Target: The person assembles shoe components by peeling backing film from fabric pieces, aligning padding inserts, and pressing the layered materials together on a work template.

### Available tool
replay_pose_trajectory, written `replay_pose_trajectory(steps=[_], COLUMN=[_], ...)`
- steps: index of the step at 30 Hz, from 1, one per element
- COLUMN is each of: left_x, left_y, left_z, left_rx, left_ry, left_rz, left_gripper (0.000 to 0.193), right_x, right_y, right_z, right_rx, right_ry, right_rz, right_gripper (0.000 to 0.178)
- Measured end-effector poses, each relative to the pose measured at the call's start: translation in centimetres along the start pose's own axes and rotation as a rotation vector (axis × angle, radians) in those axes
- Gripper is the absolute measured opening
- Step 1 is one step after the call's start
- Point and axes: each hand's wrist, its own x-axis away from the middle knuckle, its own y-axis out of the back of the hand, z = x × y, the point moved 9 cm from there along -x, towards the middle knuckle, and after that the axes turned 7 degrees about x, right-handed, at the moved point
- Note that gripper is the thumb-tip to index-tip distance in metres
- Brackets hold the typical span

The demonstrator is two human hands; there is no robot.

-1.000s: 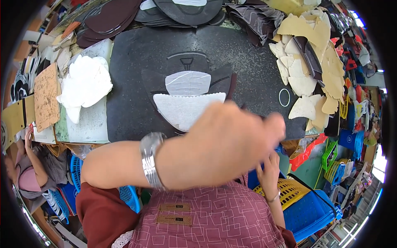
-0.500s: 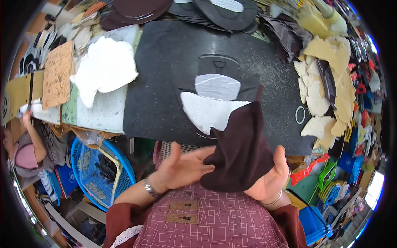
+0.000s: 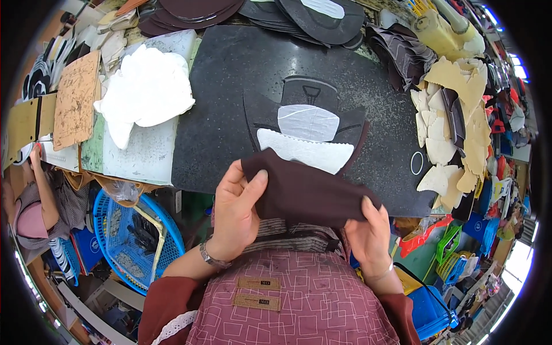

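A dark brown piece of fabric or soft leather (image 3: 305,192) is stretched sideways over the table's near edge. My left hand (image 3: 237,213) pinches its left end, thumb on top. Its lower right corner is between the thumb and fingers of my right hand (image 3: 371,233). Just beyond it a flat black cut piece (image 3: 253,112) lies on the black work board (image 3: 213,138). On that piece are a pale grey patch (image 3: 307,122) and a white patch with a toothed edge (image 3: 307,152). The held piece covers the black piece's near part.
White cut pieces (image 3: 146,86) are heaped on the left. Dark cut pieces are stacked at the back (image 3: 322,23) and back right (image 3: 402,52). Cream scalloped pieces (image 3: 440,135) and a white ring (image 3: 417,163) lie right. A blue basket (image 3: 172,230) stands below left, near another person's arm (image 3: 46,190).
My left hand has moved up and taken hold of the brown piece, which hung from my right hand. The piece is now turned and spread between both hands, uncovering more of the black piece.
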Motion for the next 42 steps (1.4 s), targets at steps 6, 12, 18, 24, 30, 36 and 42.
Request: replay_pose_trajectory(steps=[6,12,18,24,30,36,42], left_x=[4.9,2.7,-3.0,-7.7,-9.6,-9.7,-3.1], left_y=[-0.2,1.2,1.0,0.0,0.2,-2.9,-9.0], left_z=[-4.8,-4.5,-4.5,-5.6,-5.8,-6.4,-1.6], left_rx=[-0.488,-0.875,-0.823,-0.870,-1.052,-1.665,-1.728], left_ry=[-0.365,-0.428,-0.330,-0.264,-0.175,-0.456,-1.095], left_rz=[-0.005,0.024,-0.095,-0.098,-0.120,-0.060,0.706], left_gripper=[0.017,0.010,0.012,0.017,0.018,0.013,0.021], right_x=[4.5,1.8,-3.6,-7.1,-9.2,-10.1,-10.9], right_y=[0.3,0.7,2.5,2.4,1.8,1.6,1.4], right_z=[6.2,4.9,4.5,5.3,5.7,5.9,6.1], right_rx=[0.734,1.106,0.853,0.654,0.760,0.821,0.902], right_ry=[0.783,0.657,0.468,0.392,0.326,0.237,0.195], right_rz=[0.101,-0.185,-0.288,-0.287,-0.277,-0.298,-0.307], right_gripper=[0.015,0.007,0.013,0.014,0.015,0.017,0.012])
